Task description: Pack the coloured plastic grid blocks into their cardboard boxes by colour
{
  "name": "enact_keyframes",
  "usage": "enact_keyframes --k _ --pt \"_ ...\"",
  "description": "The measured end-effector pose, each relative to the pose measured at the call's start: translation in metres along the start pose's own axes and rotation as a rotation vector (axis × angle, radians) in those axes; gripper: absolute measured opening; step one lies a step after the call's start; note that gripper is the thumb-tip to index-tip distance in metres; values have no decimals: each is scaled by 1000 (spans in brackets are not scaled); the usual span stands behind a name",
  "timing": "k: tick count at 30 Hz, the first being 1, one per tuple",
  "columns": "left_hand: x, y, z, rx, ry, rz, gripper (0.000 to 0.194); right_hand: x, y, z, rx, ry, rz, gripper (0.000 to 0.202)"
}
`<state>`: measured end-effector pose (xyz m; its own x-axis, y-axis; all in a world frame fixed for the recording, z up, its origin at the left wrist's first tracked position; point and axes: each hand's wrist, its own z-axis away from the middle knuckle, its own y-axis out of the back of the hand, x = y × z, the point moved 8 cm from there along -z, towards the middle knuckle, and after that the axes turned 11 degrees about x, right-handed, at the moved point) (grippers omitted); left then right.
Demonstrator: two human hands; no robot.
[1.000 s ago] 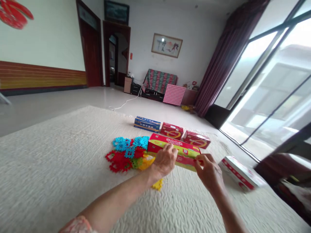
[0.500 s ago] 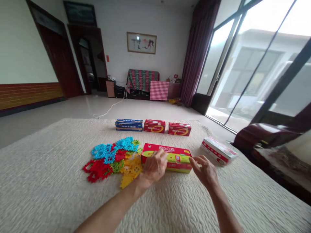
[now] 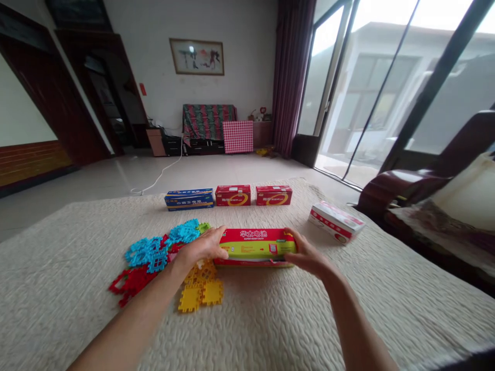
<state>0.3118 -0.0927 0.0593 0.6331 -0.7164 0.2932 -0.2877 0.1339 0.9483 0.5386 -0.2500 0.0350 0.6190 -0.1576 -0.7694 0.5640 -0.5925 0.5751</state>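
A red and yellow-green battery box (image 3: pixel 253 248) lies lengthwise on the quilted cover in front of me. My left hand (image 3: pixel 211 244) grips its left end, thumb on the near side and fingers at the back. My right hand (image 3: pixel 307 252) holds the right end in the same manner. Along the box's near lower edge the lid flap looks slightly parted. Beside my left hand and partly under that forearm lie plastic interlocking tiles: blue tiles (image 3: pixel 157 252), red tiles (image 3: pixel 135 281) and yellow tiles (image 3: pixel 201 293), with a little green showing.
Behind stand a blue box (image 3: pixel 189 200) and two red boxes, one in the middle (image 3: pixel 232 196) and one to its right (image 3: pixel 273 196). A white and red box (image 3: pixel 336 221) sits at the right. Past the cover's right edge is a dark wooden armchair (image 3: pixel 410 190).
My left hand has gone from the box's top to its left end, and my right hand has closed round the right end. The view has turned to the right.
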Motion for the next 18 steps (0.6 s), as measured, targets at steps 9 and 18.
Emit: enact_keyframes --k 9,18 --pt "5 -2 5 13 -50 -25 77 0 -9 -1 -42 -59 -2 87" --pt "12 1 12 -81 -173 28 86 -3 -5 4 -77 -43 -92 85"
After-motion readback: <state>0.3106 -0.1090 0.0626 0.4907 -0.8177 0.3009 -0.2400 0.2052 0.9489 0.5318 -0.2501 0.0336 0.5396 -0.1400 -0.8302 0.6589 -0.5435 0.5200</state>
